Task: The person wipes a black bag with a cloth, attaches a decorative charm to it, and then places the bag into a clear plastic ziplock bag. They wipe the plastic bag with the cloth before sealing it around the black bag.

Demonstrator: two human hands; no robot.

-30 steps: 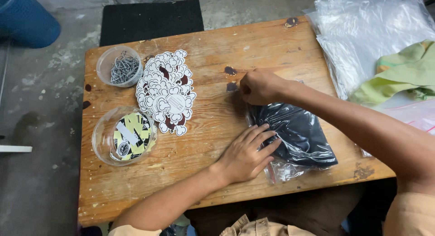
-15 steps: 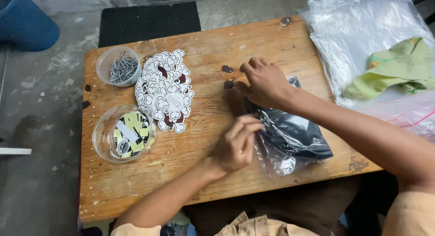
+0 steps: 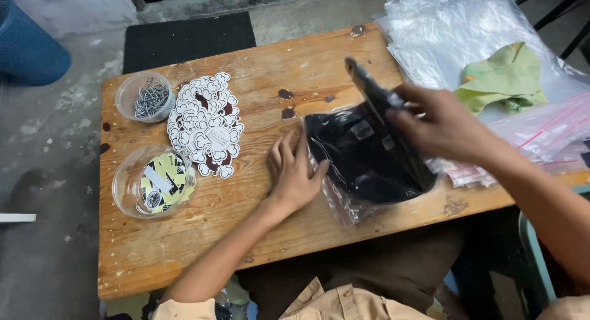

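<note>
Two hands work: left hand [image 3: 295, 175] flat, pinning the bagged black garment [image 3: 365, 163]; right hand [image 3: 439, 123] grips its flap, lifting.

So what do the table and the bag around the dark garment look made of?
Table: bare wood, matt and worn; grain, knots and stains show. Bag: thin clear plastic, it seems; glossy, crinkled edge, with the dark garment visible through it.

- I see my left hand [image 3: 294, 172] flat on the worktop [image 3: 258, 234], touching the bagged black garment [image 3: 365, 160].
- My right hand [image 3: 439, 123] lifts that garment's upper edge.
- Left of the garment lie cloud-shaped stickers [image 3: 206, 124].
</note>
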